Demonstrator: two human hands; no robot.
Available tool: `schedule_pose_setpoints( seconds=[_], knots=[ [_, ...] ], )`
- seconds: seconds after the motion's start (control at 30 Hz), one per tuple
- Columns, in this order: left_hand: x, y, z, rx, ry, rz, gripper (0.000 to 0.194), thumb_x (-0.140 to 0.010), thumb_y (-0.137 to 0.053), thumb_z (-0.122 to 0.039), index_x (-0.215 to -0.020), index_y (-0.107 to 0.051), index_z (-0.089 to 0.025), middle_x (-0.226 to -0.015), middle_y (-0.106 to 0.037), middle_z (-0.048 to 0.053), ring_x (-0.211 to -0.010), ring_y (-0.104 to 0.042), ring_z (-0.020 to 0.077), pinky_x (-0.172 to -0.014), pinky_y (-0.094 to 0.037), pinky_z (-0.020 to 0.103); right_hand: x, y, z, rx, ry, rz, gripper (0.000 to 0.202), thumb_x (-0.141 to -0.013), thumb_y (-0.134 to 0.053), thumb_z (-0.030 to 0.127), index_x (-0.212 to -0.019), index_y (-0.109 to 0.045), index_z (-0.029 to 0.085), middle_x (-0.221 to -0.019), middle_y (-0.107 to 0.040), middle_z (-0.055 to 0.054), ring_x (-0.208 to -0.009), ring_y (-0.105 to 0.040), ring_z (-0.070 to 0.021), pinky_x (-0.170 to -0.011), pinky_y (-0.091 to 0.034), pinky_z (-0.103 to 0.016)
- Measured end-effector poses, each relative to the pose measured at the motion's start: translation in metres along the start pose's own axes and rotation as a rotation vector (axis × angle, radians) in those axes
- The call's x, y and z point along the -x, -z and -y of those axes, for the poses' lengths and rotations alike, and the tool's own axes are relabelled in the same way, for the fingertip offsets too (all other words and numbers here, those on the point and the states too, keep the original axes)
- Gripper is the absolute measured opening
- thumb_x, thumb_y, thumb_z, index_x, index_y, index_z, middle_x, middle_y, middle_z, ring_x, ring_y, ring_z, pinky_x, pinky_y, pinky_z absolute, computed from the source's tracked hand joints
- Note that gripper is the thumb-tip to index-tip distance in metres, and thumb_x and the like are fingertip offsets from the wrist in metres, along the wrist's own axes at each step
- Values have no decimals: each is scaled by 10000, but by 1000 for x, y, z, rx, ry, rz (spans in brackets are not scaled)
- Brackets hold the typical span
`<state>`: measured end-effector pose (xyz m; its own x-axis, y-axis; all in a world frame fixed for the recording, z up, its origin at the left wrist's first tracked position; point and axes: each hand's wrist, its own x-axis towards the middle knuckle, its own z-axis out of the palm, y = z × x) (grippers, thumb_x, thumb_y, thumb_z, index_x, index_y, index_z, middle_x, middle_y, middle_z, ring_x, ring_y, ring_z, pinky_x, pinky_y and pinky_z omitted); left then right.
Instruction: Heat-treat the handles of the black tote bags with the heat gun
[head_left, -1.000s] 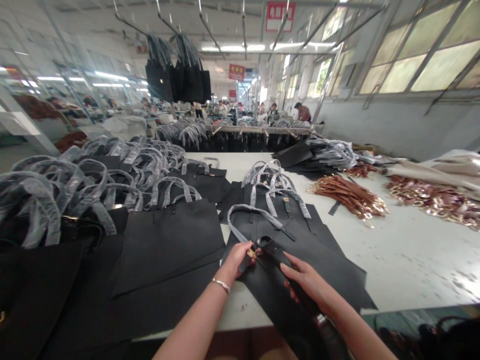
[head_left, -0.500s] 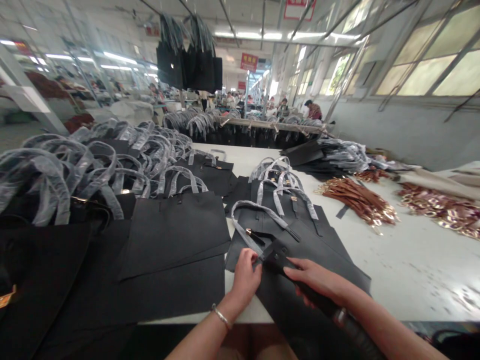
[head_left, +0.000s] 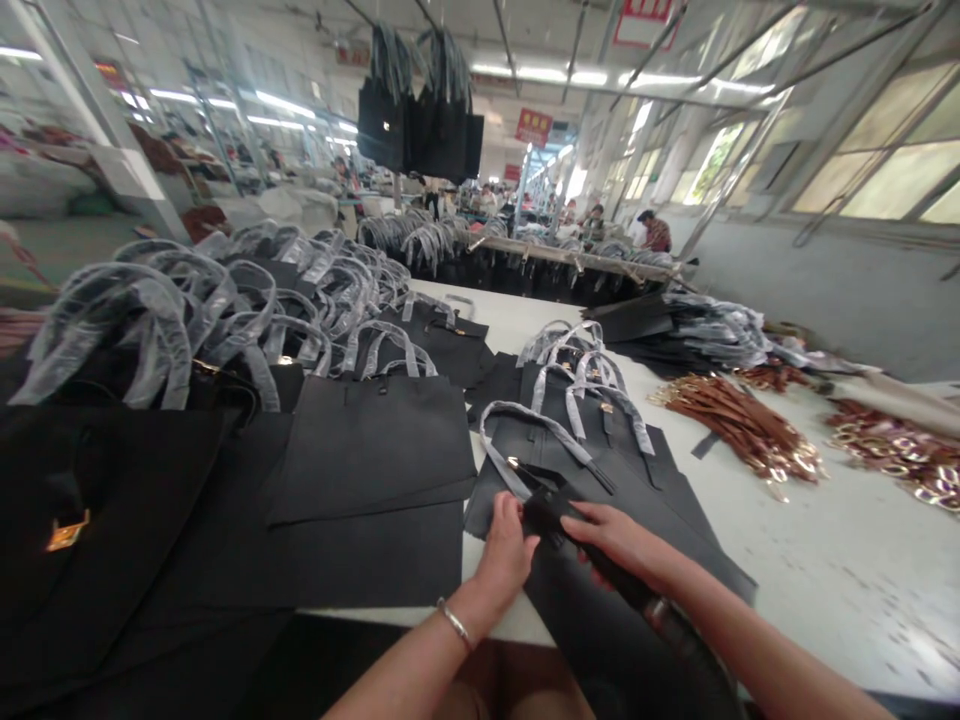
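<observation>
My left hand, with a silver bangle at the wrist, is closed on the edge of a black bag panel, where a plastic-wrapped strap handle meets it. My right hand is wrapped round a long black hand tool with a metal band and a dark hose-like tail; its exact kind is unclear. The tool's front end lies against the panel beside my left fingertips. A narrow black tab with a gold-coloured clasp lies just beyond. The exact contact point is hidden by the dark material.
Black bag panels with wrapped handles pile up at left. Further panels lie under and beyond my hands. Brown straps with gold hooks lie on the white table at right. Black bags hang overhead; a person works further back.
The view has turned a little left, so the scene sits further right. The tool's front end now covers the spot by my left fingertips. Both hands keep their holds.
</observation>
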<state>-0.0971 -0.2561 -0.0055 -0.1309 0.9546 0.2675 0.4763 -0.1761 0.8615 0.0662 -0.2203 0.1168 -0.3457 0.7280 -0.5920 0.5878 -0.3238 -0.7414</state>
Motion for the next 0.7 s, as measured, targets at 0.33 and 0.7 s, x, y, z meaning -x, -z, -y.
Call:
schedule_pose_setpoints(
  seconds=[0.33, 0.7],
  knots=[
    [80, 19, -30, -239, -678, 519, 400, -862, -599, -307, -1209, -476, -148, -1265, -548, 97, -1206, -471, 229, -1050, -380, 356, 35, -1, -12, -43, -30, 154, 649, -793, -629, 545, -1323, -488, 199, -602, -568, 49, -395, -531, -100, -384, -424, -195],
    [91, -26, -15, -559, -723, 284, 247, -951, -445, -196, -1160, -547, -111, -1141, -610, 77, -1096, -537, 192, -998, -395, 297, 10, -40, 16, 80, 48, 190, 437, -764, -654, 478, -1053, -682, 151, -767, -684, -15, -660, -612, -169, -589, -479, -245]
  ],
)
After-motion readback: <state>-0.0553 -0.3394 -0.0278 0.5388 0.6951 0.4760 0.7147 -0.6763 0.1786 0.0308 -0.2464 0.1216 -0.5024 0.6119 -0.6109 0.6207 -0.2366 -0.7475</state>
